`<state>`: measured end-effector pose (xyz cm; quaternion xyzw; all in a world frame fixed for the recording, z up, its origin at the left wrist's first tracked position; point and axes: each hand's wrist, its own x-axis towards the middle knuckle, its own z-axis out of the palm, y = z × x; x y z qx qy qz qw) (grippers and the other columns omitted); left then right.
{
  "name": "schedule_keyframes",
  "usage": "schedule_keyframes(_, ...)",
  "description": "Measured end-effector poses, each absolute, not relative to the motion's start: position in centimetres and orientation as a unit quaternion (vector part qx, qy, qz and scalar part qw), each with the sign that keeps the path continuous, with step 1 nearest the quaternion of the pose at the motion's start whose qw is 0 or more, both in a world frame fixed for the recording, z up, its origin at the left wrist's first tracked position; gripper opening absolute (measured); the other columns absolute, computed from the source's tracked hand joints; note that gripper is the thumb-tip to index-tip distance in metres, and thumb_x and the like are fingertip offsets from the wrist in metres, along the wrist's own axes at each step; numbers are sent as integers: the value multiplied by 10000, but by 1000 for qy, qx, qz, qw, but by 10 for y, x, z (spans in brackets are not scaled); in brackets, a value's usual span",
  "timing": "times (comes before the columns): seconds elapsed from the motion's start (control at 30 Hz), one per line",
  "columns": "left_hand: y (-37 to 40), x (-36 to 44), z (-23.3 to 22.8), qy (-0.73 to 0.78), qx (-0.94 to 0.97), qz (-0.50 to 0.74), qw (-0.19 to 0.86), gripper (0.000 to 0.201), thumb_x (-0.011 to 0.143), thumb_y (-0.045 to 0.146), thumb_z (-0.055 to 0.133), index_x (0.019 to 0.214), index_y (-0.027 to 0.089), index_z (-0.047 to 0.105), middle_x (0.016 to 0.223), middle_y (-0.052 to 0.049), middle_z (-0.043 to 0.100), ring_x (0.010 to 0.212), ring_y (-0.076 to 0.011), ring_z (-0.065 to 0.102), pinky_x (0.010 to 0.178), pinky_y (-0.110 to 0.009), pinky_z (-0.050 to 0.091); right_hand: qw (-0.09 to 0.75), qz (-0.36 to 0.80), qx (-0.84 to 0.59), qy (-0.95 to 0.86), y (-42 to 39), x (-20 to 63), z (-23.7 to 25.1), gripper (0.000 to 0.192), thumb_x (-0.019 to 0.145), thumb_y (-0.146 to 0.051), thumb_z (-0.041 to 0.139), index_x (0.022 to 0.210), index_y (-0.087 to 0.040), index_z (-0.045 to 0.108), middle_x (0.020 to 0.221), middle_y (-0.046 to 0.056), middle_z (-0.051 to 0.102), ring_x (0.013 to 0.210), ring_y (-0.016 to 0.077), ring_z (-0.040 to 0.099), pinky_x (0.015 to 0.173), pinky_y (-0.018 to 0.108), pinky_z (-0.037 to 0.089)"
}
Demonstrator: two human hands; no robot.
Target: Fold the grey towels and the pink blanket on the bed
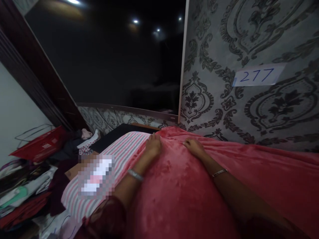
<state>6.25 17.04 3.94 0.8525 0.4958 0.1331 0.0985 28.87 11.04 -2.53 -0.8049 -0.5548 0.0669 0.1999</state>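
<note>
A soft red plush blanket (179, 186) covers the surface in front of me and spreads to the right. At its far left part, beside a striped ironing-board-like padded surface (132, 142), my left hand (154, 145) has its fingers bent over the blanket's edge, closed on it. My right hand (195, 147) is a short way to the right, thumb and fingers pinched on the same fabric. Between the hands the fabric lies mostly smooth, with some wrinkles toward the wall.
A large dark television screen (112, 59) stands behind. Patterned wallpaper (211, 43) carries a paper label (259, 75) reading 277. To the left are a red shopping basket (40, 142) and a heap of clothes (27, 192). A blurred patch covers part of the striped surface.
</note>
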Motion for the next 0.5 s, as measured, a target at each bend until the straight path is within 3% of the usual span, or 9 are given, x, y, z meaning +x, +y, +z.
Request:
schedule_keyframes(0.13,210,80,14,561,803,177,99,360,941,238,421,1218,94,599,1268,-237,605,1218,-332,552,991,-434,421,221,53,-799,-557,114,297,-31,294,972,-288,440,895,-175,701,1000,79,716,918,179,623,730,249,386)
schedule_keyframes(0.33,235,63,-4,592,758,235,140,269,973,231,375,1096,155,602,1058,-105,711,969,-193,656,827,-271,468,247,31,-798,-549,117,300,-31,366,1024,-262,325,1034,-164,677,1092,108,696,1016,184,608,823,246,386)
schedule_keyframes(0.5,241,65,-2,601,742,251,162,242,966,254,425,1083,162,615,1060,-112,722,984,-206,669,809,-273,467,221,54,-802,-552,114,296,-28,308,1003,-288,414,931,-168,689,1031,100,713,948,182,628,737,243,384)
